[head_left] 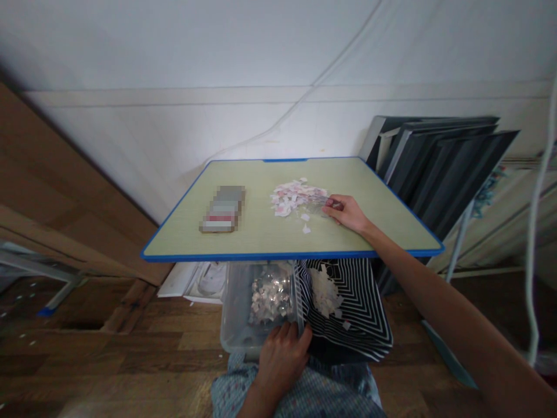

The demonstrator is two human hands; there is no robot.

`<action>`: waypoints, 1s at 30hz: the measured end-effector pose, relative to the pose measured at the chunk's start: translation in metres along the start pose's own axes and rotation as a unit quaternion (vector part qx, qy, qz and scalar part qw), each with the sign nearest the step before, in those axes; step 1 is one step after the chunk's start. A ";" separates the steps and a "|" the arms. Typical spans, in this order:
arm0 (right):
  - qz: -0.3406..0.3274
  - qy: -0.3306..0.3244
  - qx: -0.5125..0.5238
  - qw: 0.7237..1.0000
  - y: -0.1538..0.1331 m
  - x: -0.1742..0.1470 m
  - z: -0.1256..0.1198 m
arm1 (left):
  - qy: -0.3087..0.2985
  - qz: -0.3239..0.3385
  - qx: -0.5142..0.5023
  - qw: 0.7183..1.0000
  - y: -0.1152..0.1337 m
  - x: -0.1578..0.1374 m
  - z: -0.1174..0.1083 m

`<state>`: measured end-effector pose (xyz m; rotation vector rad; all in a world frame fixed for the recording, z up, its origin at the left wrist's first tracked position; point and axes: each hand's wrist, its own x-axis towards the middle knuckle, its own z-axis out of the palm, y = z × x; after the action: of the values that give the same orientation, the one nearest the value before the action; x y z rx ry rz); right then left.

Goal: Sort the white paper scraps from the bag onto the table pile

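On the surface (256, 241), my right grip (348, 213) pinches a thin clear piece (317, 207) at the right edge of the heaped pale scraps (288, 194). Below, my left grip (285, 355) clasps the clear bin (232, 307) by its rim, just beside the striped box (368, 316).

There, the right hand (347, 212) is at the paper scraps (292, 196) on the table (256, 241) — the left hand (285, 353) grips a clear plastic bin (235, 316).

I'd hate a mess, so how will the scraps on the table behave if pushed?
The scraps look small and thin, so they're probably light and easily scattered. They seem to overlap loosely, so they'd likely spread rather than slide together.
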<state>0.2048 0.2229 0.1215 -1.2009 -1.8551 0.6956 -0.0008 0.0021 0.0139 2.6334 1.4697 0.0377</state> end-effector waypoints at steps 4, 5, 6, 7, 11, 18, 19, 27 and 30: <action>0.000 0.007 -0.004 1.000 0.001 0.000 0.000 | 0.002 0.002 0.003 1.000 0.000 0.000 0.000; 0.000 0.011 -0.002 1.000 0.000 -0.001 -0.001 | 0.002 0.001 0.004 1.000 0.000 0.000 0.000; -0.001 0.010 -0.001 1.000 0.000 -0.001 -0.001 | 0.001 -0.001 0.004 1.000 0.000 0.000 0.000; -0.004 0.004 -0.002 1.000 0.000 -0.001 -0.002 | 0.002 -0.003 0.004 1.000 0.000 0.000 0.001; -0.020 0.004 -0.028 0.999 -0.001 0.000 -0.001 | 0.002 0.002 0.000 1.000 0.000 0.000 0.002; -0.034 -0.017 -0.026 0.999 -0.004 -0.001 -0.001 | 0.006 -0.005 0.000 1.000 0.000 0.000 0.002; -0.031 -0.013 -0.022 0.999 -0.005 -0.001 -0.002 | 0.005 -0.005 0.000 1.000 0.000 0.000 0.002; -0.001 -0.009 0.005 1.000 -0.006 -0.002 -0.007 | -0.001 0.004 0.000 1.000 -0.001 0.000 0.002; 0.011 0.010 0.028 0.999 -0.006 -0.003 -0.007 | -0.004 0.002 0.000 1.000 -0.001 0.001 0.000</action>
<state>0.2087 0.2184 0.1287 -1.1886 -1.7970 0.7398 -0.0008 0.0032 0.0134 2.6334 1.4627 0.0285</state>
